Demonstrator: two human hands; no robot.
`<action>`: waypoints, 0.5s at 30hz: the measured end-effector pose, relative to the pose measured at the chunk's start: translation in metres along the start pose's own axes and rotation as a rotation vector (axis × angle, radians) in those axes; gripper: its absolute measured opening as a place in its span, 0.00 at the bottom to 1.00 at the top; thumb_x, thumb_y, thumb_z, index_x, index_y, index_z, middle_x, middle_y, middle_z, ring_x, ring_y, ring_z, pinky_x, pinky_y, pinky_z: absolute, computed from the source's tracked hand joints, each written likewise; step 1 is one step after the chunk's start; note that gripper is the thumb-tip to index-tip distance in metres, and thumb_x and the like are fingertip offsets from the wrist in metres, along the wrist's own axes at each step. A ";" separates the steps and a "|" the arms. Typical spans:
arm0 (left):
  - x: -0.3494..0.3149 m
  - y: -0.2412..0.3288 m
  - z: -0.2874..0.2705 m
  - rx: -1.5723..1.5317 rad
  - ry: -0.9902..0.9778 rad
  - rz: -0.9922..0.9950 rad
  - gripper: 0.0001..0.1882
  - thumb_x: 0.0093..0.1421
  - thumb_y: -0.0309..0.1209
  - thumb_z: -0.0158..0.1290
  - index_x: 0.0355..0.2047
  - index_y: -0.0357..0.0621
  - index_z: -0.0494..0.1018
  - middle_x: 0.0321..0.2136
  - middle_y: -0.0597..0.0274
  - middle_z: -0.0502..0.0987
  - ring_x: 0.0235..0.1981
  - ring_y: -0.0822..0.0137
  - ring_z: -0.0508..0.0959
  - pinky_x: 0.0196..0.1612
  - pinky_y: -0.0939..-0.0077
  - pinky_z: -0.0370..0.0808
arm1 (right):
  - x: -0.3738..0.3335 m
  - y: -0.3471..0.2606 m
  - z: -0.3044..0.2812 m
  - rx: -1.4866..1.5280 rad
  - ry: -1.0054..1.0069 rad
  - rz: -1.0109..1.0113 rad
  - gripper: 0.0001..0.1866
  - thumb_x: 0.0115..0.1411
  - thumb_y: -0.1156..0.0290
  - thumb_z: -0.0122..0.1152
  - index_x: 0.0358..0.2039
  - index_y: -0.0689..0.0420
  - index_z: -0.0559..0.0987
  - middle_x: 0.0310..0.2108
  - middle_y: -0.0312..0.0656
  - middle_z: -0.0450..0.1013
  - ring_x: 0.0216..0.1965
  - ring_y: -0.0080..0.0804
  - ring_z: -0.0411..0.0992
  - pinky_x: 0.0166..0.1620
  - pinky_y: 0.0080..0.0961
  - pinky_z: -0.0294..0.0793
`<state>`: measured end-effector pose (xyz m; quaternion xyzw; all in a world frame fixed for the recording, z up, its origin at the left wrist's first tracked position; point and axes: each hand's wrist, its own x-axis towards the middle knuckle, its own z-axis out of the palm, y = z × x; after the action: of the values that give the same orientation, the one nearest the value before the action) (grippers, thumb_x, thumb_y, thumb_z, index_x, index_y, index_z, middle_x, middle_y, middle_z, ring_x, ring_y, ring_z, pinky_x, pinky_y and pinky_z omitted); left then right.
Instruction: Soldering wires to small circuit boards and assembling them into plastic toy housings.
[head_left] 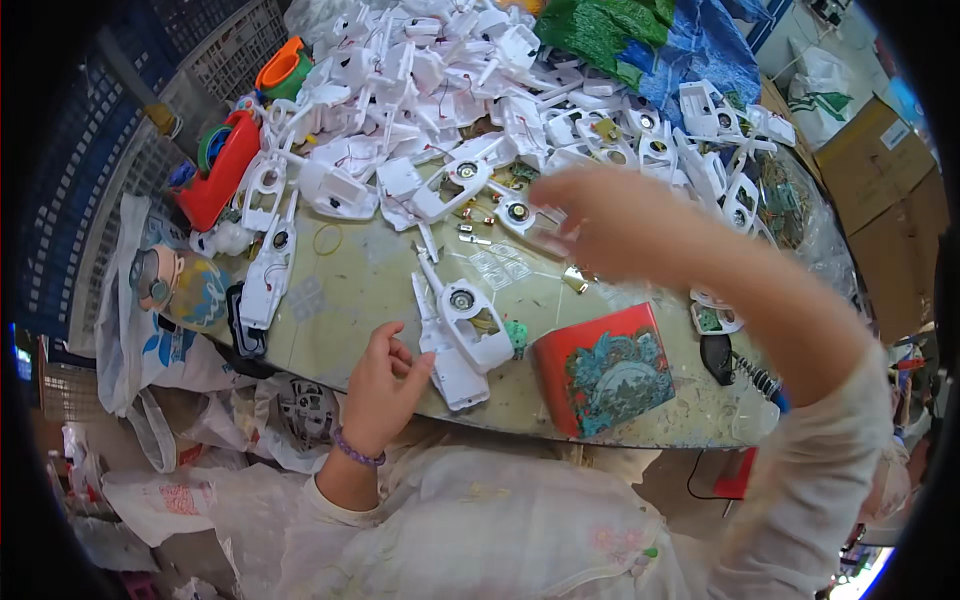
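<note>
Near the table's front edge lies a white plastic housing [455, 370] with a long narrow arm. Its second half, a white shell [484, 335] with a round metal-rimmed speaker [462, 300], rests over it. My left hand [385, 385] is beside the housing, thumb tip at its lower left edge and fingers loosely bent, gripping nothing visible. My right hand [590, 225] reaches over the table, smeared by motion, close to another white shell with a speaker [518, 212]. Whether it holds anything is not clear. A small green circuit board [516, 338] sits beside the near housing.
White plastic housings [420, 80] are heaped across the far side. A red box with circuit boards on its face [610, 370] stands front right. Small metal parts [475, 235] lie mid-table. At left are a red tape dispenser [222, 170] and a bottle [175, 285]; cardboard [885, 200] stands at right.
</note>
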<state>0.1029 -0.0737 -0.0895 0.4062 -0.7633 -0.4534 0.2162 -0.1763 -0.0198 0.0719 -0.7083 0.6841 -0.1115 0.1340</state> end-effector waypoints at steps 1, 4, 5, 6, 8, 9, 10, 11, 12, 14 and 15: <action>-0.003 -0.002 0.000 -0.008 -0.003 -0.001 0.27 0.55 0.36 0.58 0.50 0.35 0.63 0.28 0.57 0.71 0.26 0.64 0.73 0.33 0.71 0.72 | 0.008 -0.024 0.029 -0.001 -0.196 0.029 0.24 0.57 0.55 0.59 0.52 0.52 0.72 0.44 0.48 0.73 0.45 0.47 0.73 0.47 0.38 0.72; -0.007 -0.005 0.003 -0.009 -0.009 0.029 0.33 0.50 0.38 0.62 0.52 0.36 0.62 0.30 0.57 0.72 0.27 0.64 0.73 0.33 0.71 0.73 | 0.023 -0.053 0.090 0.000 -0.479 0.270 0.49 0.48 0.39 0.62 0.60 0.61 0.57 0.49 0.59 0.68 0.48 0.51 0.71 0.49 0.40 0.71; -0.008 -0.005 0.004 0.013 -0.011 0.095 0.34 0.50 0.37 0.63 0.53 0.36 0.62 0.30 0.57 0.72 0.27 0.64 0.73 0.33 0.71 0.73 | 0.026 -0.052 0.102 0.010 -0.474 0.252 0.49 0.48 0.39 0.62 0.60 0.61 0.57 0.49 0.59 0.68 0.48 0.51 0.71 0.49 0.40 0.71; -0.009 -0.005 0.005 0.038 -0.016 0.152 0.35 0.49 0.37 0.63 0.53 0.37 0.61 0.31 0.57 0.72 0.27 0.64 0.73 0.33 0.71 0.73 | 0.030 -0.051 0.111 -0.003 -0.453 0.304 0.53 0.45 0.39 0.63 0.61 0.63 0.55 0.47 0.61 0.68 0.47 0.52 0.71 0.48 0.40 0.71; -0.011 -0.005 0.004 0.038 -0.043 0.178 0.35 0.48 0.36 0.63 0.54 0.37 0.61 0.33 0.55 0.72 0.29 0.62 0.73 0.33 0.70 0.73 | 0.038 -0.044 0.121 0.018 -0.427 0.384 0.57 0.41 0.40 0.66 0.60 0.67 0.52 0.45 0.62 0.70 0.47 0.53 0.71 0.48 0.39 0.71; -0.012 -0.005 0.005 0.075 -0.040 0.241 0.35 0.48 0.36 0.63 0.54 0.37 0.61 0.33 0.55 0.72 0.30 0.61 0.73 0.34 0.70 0.73 | 0.040 -0.039 0.121 0.059 -0.414 0.392 0.54 0.41 0.41 0.66 0.57 0.68 0.55 0.44 0.61 0.71 0.45 0.53 0.72 0.46 0.38 0.72; -0.012 -0.006 0.005 0.097 -0.044 0.297 0.35 0.48 0.36 0.63 0.54 0.37 0.61 0.34 0.54 0.71 0.31 0.60 0.73 0.35 0.69 0.73 | 0.041 -0.035 0.120 0.077 -0.429 0.433 0.51 0.42 0.43 0.66 0.54 0.70 0.58 0.43 0.60 0.71 0.43 0.53 0.73 0.45 0.38 0.73; -0.013 -0.006 0.004 0.121 -0.091 0.256 0.35 0.49 0.35 0.62 0.54 0.36 0.61 0.36 0.52 0.71 0.34 0.56 0.74 0.38 0.66 0.72 | 0.040 -0.032 0.118 0.094 -0.389 0.450 0.52 0.41 0.45 0.66 0.55 0.72 0.57 0.44 0.62 0.71 0.45 0.52 0.72 0.47 0.35 0.72; -0.012 -0.007 0.004 0.125 -0.085 0.251 0.35 0.49 0.35 0.62 0.54 0.36 0.61 0.36 0.52 0.71 0.34 0.56 0.74 0.38 0.66 0.72 | 0.040 -0.028 0.114 0.162 -0.362 0.487 0.53 0.40 0.45 0.66 0.56 0.73 0.57 0.44 0.62 0.71 0.45 0.51 0.72 0.48 0.34 0.72; -0.011 -0.008 0.003 0.095 -0.096 0.269 0.34 0.49 0.35 0.61 0.53 0.36 0.61 0.36 0.50 0.72 0.36 0.54 0.74 0.40 0.64 0.71 | 0.037 -0.025 0.100 0.312 -0.320 0.571 0.54 0.38 0.46 0.65 0.58 0.71 0.57 0.46 0.61 0.70 0.47 0.47 0.72 0.50 0.32 0.70; -0.010 -0.008 0.002 0.093 -0.083 0.276 0.34 0.49 0.35 0.61 0.53 0.36 0.61 0.36 0.50 0.72 0.36 0.54 0.74 0.40 0.64 0.71 | 0.037 -0.026 0.093 0.315 -0.326 0.555 0.54 0.38 0.46 0.65 0.58 0.71 0.57 0.46 0.61 0.70 0.47 0.47 0.72 0.50 0.32 0.70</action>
<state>0.1108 -0.0666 -0.0971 0.2882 -0.8402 -0.4000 0.2259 -0.1189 -0.0522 -0.0074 -0.4746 0.7945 -0.0604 0.3739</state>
